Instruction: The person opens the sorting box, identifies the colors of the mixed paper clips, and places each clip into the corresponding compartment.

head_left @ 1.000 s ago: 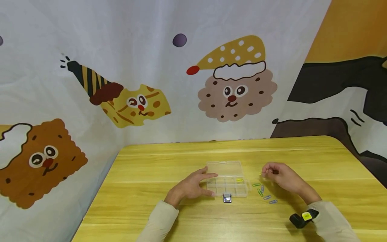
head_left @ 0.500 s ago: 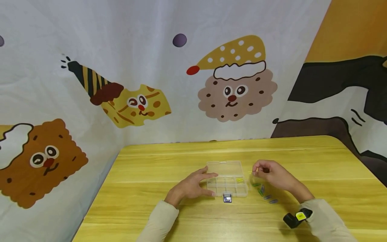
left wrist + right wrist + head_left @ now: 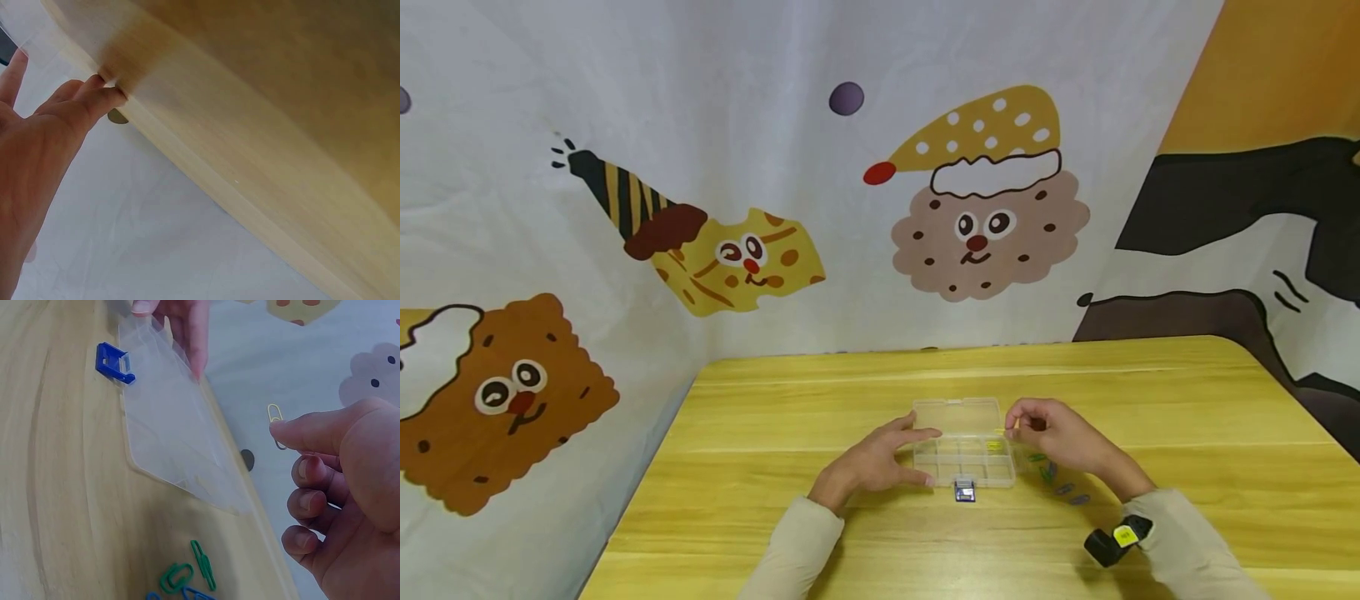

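A clear plastic compartment box [image 3: 955, 417] lies on the table with its lid raised at the back. Spread fingers of my left hand [image 3: 876, 458] rest on the box's left side, the thumb near its front corner. Between thumb and forefinger, my right hand [image 3: 1052, 429] pinches a yellow paper clip [image 3: 274, 414] over the back right of the box. More yellow paper clips [image 3: 994, 446] lie in a back right compartment. A blue latch [image 3: 965, 491] sticks out at the box's front. In the left wrist view the box is mostly out of sight.
Right of the box, green paper clips [image 3: 202, 565] and blue paper clips [image 3: 1078, 500] lie loose on the wooden table [image 3: 820, 383], partly under my right hand. A cartoon-printed cloth [image 3: 760, 83] hangs behind the table's back edge.
My right hand has moved left with the yellow paper clip, from above the loose paper clips to the box's right edge. The left hand has stayed in place.
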The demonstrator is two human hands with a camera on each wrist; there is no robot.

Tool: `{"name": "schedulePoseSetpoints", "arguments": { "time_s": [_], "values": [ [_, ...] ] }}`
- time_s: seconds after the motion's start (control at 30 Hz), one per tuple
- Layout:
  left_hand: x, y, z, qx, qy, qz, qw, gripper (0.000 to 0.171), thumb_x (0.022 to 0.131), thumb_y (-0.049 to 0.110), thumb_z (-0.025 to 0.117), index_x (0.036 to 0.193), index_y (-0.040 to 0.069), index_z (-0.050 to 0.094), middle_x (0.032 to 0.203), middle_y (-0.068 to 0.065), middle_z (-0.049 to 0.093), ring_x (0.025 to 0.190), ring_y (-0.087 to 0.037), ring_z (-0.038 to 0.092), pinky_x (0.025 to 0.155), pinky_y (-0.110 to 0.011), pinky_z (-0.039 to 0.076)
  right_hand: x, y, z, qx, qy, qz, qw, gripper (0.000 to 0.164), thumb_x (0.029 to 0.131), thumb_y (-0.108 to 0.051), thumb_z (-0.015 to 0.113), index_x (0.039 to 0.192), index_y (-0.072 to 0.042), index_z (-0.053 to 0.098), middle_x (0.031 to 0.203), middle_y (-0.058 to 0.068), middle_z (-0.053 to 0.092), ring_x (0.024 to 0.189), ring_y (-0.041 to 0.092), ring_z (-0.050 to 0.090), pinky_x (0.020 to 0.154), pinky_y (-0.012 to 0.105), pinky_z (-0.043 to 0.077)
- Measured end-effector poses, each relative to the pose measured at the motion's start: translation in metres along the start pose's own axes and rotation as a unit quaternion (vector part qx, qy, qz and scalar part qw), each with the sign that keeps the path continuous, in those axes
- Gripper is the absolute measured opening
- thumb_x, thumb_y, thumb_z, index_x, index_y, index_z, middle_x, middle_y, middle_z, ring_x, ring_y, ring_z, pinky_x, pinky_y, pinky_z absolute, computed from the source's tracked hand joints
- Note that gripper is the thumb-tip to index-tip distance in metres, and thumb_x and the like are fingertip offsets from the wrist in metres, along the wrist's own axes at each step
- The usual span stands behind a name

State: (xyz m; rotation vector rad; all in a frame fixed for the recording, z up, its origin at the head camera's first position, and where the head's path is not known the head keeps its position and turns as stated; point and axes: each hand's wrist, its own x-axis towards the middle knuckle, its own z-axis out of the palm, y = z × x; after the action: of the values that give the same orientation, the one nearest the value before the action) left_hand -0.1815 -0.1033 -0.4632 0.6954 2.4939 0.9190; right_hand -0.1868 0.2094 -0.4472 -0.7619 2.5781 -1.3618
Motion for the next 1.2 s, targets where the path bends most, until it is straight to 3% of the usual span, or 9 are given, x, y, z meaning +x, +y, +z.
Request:
{"name": "schedulePoseSetpoints", "arguments": {
  "time_s": [0.43,0.73,0.87,1.2],
  "values": [
    [0.0003,0.0002,-0.0002,0.002,0.002,-0.005,1.0000,0.065,0.085,0.043,0.077,0.144,0.039,0.050,0.164,-0.008,0.022,0.149,-0.033,0.024,0.114,-0.056,0.031,0.0014,-0.0018,0.0048,0.022,-0.011,0.013,1.000,0.004,0.095,-0.004,0.063,0.092,-0.007,0.063,0.068,-0.002,0.046,0.059,0.006,0.041,0.051,0.024,0.037],
    [0.0007,0.0002,0.0002,0.002,0.002,-0.006,1.0000,0.065,0.085,0.042,0.077,0.144,0.038,0.051,0.164,-0.008,0.021,0.149,-0.032,0.024,0.115,-0.055,0.030,0.0032,0.0006,0.0075,0.014,-0.010,0.024,1.000,0.011,0.094,-0.002,0.063,0.091,-0.012,0.063,0.069,-0.003,0.046,0.059,0.006,0.042,0.052,0.024,0.038],
    [0.0005,0.0009,0.0002,0.002,0.002,-0.005,1.0000,0.065,0.085,0.041,0.077,0.144,0.037,0.051,0.164,-0.009,0.022,0.149,-0.033,0.024,0.115,-0.055,0.030,0.0027,0.0010,0.0071,0.018,-0.013,0.023,0.999,0.004,0.094,-0.004,0.064,0.094,-0.008,0.064,0.069,-0.002,0.047,0.059,0.006,0.043,0.051,0.023,0.038],
    [0.0001,0.0001,0.0001,-0.003,0.002,-0.006,1.0000,0.064,0.085,0.042,0.077,0.144,0.038,0.051,0.164,-0.008,0.021,0.149,-0.033,0.024,0.114,-0.056,0.030,-0.0013,0.0032,0.0039,-0.010,-0.007,0.029,1.000,0.004,0.094,-0.009,0.066,0.097,-0.006,0.066,0.070,-0.004,0.048,0.060,0.005,0.043,0.054,0.023,0.039]
  ]
}}
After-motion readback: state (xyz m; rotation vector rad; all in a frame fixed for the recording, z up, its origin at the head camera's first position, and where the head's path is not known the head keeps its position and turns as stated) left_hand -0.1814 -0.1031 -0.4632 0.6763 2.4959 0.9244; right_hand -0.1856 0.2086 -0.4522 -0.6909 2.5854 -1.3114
